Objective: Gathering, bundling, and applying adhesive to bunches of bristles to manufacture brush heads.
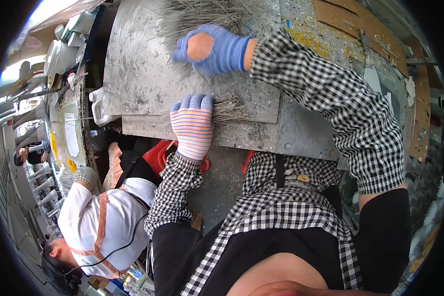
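My left hand (192, 123), in a pink, white and blue striped glove, is closed around a small bundle of thin grey wires (229, 109) near the worktable's front edge. The wires stick out to the right of it. Beyond it, my right hand (207, 49), in a blue glove with an opening over its back, lies at the near side of a large loose pile of similar wires (197, 17). Its fingers are curled, and wire ends show just below them. What those fingers pinch is partly hidden.
A scuffed grey metal sheet (138, 74) covers the worktable. Brown cardboard (360, 24) and a scraper-like tool (367, 54) lie at the far right. A white plastic jug (101, 106) stands by the left edge. Close on my left, a co-worker in white (108, 222) leans over another bench.
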Demonstrator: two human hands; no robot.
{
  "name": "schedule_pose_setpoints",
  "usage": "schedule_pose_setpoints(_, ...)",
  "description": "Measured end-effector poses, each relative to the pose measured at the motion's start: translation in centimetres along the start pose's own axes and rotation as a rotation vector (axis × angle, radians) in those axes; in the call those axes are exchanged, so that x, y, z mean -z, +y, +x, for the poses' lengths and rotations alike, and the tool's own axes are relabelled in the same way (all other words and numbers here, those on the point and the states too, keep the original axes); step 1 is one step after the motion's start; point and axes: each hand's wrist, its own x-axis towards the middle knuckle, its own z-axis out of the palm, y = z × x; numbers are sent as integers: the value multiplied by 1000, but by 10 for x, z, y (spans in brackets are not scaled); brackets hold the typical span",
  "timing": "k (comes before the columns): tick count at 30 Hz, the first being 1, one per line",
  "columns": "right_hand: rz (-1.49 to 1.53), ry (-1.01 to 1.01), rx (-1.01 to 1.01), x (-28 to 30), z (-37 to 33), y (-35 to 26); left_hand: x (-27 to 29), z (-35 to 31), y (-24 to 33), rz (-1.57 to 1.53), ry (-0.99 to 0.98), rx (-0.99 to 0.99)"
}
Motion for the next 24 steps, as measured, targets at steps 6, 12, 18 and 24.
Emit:
schedule_pose_setpoints(6,93,-109,187,-35,-32,-15,2,-4,3,16,-23,-34)
schedule_pose_setpoints(12,-134,260,163,-50,-11,36,9,-13,14,-8,-120,-25)
schedule_pose_setpoints(18,-253,136,42,-30,-24,32,2,-29,20,25,-85,40)
schedule_pose_setpoints(24,233,-171,-378,30,-130,-53,3,-18,8,-42,-157,48)
